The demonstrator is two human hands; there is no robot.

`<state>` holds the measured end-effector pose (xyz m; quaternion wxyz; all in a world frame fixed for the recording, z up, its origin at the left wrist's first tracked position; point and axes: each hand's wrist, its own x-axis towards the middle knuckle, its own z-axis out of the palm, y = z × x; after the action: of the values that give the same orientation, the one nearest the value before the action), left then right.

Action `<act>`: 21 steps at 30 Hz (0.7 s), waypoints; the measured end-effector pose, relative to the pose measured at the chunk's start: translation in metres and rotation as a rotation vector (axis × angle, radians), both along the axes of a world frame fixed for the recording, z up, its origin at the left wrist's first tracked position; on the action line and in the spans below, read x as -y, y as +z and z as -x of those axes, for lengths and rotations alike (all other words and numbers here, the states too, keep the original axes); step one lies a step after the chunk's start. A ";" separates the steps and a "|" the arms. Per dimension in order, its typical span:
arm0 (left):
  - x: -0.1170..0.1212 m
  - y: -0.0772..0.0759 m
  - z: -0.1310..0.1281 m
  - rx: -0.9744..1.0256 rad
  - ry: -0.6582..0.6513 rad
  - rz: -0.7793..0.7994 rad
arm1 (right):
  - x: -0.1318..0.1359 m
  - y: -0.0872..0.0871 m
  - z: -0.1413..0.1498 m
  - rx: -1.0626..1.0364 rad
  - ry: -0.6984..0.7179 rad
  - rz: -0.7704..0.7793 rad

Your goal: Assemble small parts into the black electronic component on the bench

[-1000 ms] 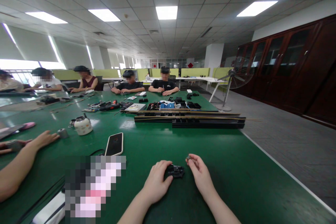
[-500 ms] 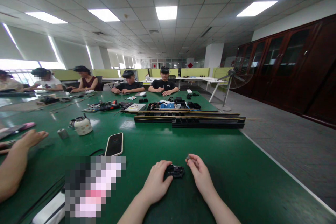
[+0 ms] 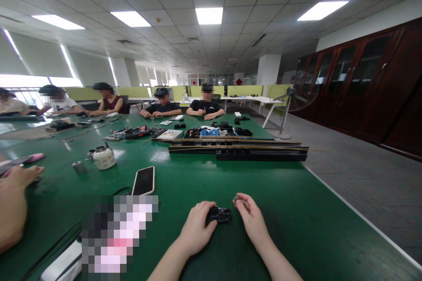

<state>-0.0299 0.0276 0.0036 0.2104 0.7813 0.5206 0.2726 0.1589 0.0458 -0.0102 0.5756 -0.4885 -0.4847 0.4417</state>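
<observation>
Black part (image 3: 223, 215) in curved left fingers (image 3: 207, 205), grey piece (image 3: 236, 198) between tight right fingers (image 3: 248, 199)

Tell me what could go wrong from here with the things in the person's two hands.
The right hand pinches a small piece that could slip and drop onto the green table.
The left hand grips only one end of the black part, so a push on its free end might twist it.
</observation>
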 end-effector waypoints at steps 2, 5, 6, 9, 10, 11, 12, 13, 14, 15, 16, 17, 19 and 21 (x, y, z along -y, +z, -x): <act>0.000 0.000 0.000 0.000 0.001 -0.001 | 0.000 0.001 0.000 0.001 0.002 0.003; 0.001 0.002 0.000 -0.003 0.004 -0.001 | 0.001 0.001 0.000 -0.002 0.000 0.000; 0.001 0.002 0.000 -0.005 0.003 0.000 | 0.001 0.002 0.000 -0.002 0.000 0.001; 0.002 0.003 0.000 -0.008 0.004 0.000 | 0.001 0.003 0.001 -0.001 -0.010 0.003; 0.002 0.003 0.000 -0.008 0.005 0.000 | 0.002 0.004 0.001 -0.001 -0.014 0.003; 0.002 0.003 0.000 -0.008 0.006 0.001 | 0.002 0.004 0.001 -0.003 -0.017 0.003; 0.002 0.003 0.000 -0.007 0.007 0.002 | 0.002 0.005 0.001 -0.005 -0.019 0.004; 0.002 0.003 0.000 -0.005 0.007 0.002 | 0.002 0.005 0.001 -0.009 -0.019 0.004; 0.002 0.003 0.000 -0.003 0.007 0.002 | 0.002 0.006 0.001 -0.013 -0.017 0.006; 0.002 0.003 0.000 -0.001 0.006 0.002 | 0.002 0.006 0.001 -0.016 -0.016 0.006; 0.002 0.003 0.000 0.000 0.005 0.001 | 0.003 0.006 0.001 -0.019 -0.016 0.005; 0.001 0.003 0.000 -0.001 0.004 0.002 | 0.003 0.006 0.001 -0.020 -0.017 0.004; 0.001 0.003 0.000 -0.004 0.003 0.001 | 0.003 0.006 0.001 -0.015 -0.021 0.003; 0.001 0.003 0.000 -0.008 0.004 0.002 | 0.003 0.007 0.001 -0.001 -0.023 0.005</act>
<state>-0.0295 0.0263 0.0070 0.2085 0.7812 0.5231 0.2693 0.1582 0.0428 -0.0035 0.5796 -0.4953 -0.4778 0.4365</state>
